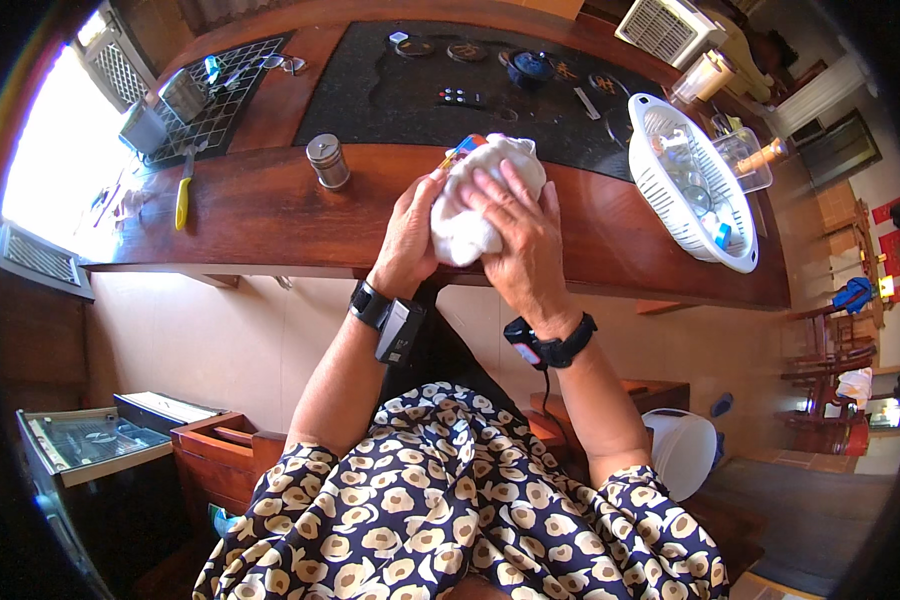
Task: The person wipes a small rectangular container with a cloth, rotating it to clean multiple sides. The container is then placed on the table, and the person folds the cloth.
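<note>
A bunched white cloth (466,206) is held over the front edge of a dark wooden table (262,210). My left hand (411,229) grips it from the left side, and my right hand (521,236) presses on it from the right with spread fingers. A small colourful item (465,148) sticks out at the cloth's upper left; what it is and how much of it the cloth hides, I cannot tell. To the left of my hands stands a metal-lidded jar (328,161).
A white plastic basket (645,180) with glassware stands at the right. A yellow-handled knife (184,196) lies at the left. On the dark inlaid tray (412,97) are a remote control (461,97) and a blue lidded pot (531,69). A white bucket (679,454) stands below right.
</note>
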Motion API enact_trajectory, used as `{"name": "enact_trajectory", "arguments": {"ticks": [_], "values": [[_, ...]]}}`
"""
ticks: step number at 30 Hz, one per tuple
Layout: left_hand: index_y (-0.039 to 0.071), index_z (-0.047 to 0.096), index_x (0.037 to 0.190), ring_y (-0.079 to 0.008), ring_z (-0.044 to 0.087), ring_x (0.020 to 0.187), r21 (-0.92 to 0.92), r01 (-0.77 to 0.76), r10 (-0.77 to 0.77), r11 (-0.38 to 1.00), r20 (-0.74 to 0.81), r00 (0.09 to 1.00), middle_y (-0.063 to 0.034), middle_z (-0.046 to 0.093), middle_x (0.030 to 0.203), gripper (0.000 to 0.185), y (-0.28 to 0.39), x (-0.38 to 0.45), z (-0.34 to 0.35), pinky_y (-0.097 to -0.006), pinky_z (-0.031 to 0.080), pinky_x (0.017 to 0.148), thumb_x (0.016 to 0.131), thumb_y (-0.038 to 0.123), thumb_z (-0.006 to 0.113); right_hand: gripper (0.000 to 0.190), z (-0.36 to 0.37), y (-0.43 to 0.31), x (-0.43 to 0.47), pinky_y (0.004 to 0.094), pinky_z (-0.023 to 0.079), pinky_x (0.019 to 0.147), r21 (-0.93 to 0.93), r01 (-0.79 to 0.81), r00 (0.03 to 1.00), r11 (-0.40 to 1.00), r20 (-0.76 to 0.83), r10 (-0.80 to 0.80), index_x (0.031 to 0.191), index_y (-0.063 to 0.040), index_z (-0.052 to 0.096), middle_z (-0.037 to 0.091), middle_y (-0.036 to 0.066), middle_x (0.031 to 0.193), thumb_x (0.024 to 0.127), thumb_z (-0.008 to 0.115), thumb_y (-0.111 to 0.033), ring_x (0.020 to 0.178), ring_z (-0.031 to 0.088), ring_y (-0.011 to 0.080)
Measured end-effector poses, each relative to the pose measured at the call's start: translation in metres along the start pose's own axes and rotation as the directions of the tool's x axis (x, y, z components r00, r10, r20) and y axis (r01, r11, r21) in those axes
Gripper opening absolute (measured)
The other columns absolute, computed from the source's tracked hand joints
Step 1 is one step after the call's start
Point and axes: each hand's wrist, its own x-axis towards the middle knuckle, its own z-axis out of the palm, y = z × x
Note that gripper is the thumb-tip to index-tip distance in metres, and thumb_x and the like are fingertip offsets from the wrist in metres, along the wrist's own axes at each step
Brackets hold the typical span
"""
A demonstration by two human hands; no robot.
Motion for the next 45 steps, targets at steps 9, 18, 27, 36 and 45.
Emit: {"name": "enact_trajectory", "arguments": {"ticks": [9, 18, 27, 36, 45], "values": [[0.000, 0.051, 0.142, -0.0210, 0.067, 0.113, -0.082, -0.009, 0.018, 0.997, 0.110, 0.994, -0.0119, 0.065, 0.128, 0.051, 0.004, -0.006, 0.001, -0.0386, 0.059, 0.097, 0.106, 0.035, 0.057, 0.053, 0.008, -0.012, -0.001, 0.0654, 0.016, 0.120, -0.026, 0.055, 0.998, 0.998, 0.018, -0.054, 0.136, -0.020, 0.067, 0.057, 0.005, 0.150, 0.086, 0.077, -0.030, 0.148, 0.039, 0.0328], [0.000, 0.053, 0.139, -0.0169, 0.066, 0.110, -0.026, 0.017, -0.014, 1.000, 0.103, 0.995, -0.0091, 0.066, 0.124, 0.050, 0.001, 0.000, -0.001, -0.0351, 0.059, 0.090, 0.106, 0.037, 0.059, 0.055, 0.007, 0.008, 0.015, 0.0654, 0.023, 0.117, 0.003, -0.036, 0.997, 0.999, -0.066, 0.036, 0.135, -0.020, 0.068, 0.057, 0.005, 0.150, 0.082, 0.081, -0.027, 0.148, 0.039, 0.0343], [0.001, 0.054, 0.136, -0.0167, 0.069, 0.101, -0.051, 0.047, -0.042, 0.998, 0.095, 0.995, -0.0079, 0.068, 0.118, 0.048, 0.002, -0.002, 0.002, -0.0333, 0.061, 0.085, 0.106, 0.036, 0.059, 0.041, -0.008, 0.002, 0.008, 0.0598, 0.022, 0.121, 0.020, 0.066, 0.998, 0.998, 0.022, -0.067, 0.130, -0.018, 0.071, 0.062, 0.003, 0.145, 0.090, 0.075, -0.026, 0.146, 0.044, 0.0299], [0.002, 0.052, 0.138, -0.0165, 0.068, 0.103, -0.053, 0.030, -0.022, 0.998, 0.140, 0.990, -0.0085, 0.067, 0.119, 0.048, 0.003, -0.002, -0.005, -0.0323, 0.060, 0.084, 0.106, 0.037, 0.059, 0.048, 0.005, 0.006, 0.025, 0.0553, 0.025, 0.119, 0.007, 0.032, 0.998, 0.999, -0.048, -0.032, 0.130, -0.017, 0.071, 0.061, 0.004, 0.146, 0.085, 0.078, -0.029, 0.145, 0.044, 0.0321], [-0.001, 0.053, 0.138, -0.0177, 0.067, 0.109, -0.080, -0.041, 0.045, 0.996, 0.041, 0.998, -0.0100, 0.065, 0.125, 0.048, 0.000, -0.001, 0.002, -0.0348, 0.059, 0.092, 0.106, 0.035, 0.059, 0.045, 0.017, 0.021, 0.002, 0.0525, 0.028, 0.122, 0.163, 0.054, 0.984, 0.985, -0.179, -0.025, 0.137, -0.014, 0.064, 0.052, 0.010, 0.153, 0.094, 0.068, -0.030, 0.147, 0.041, 0.0333]]}}
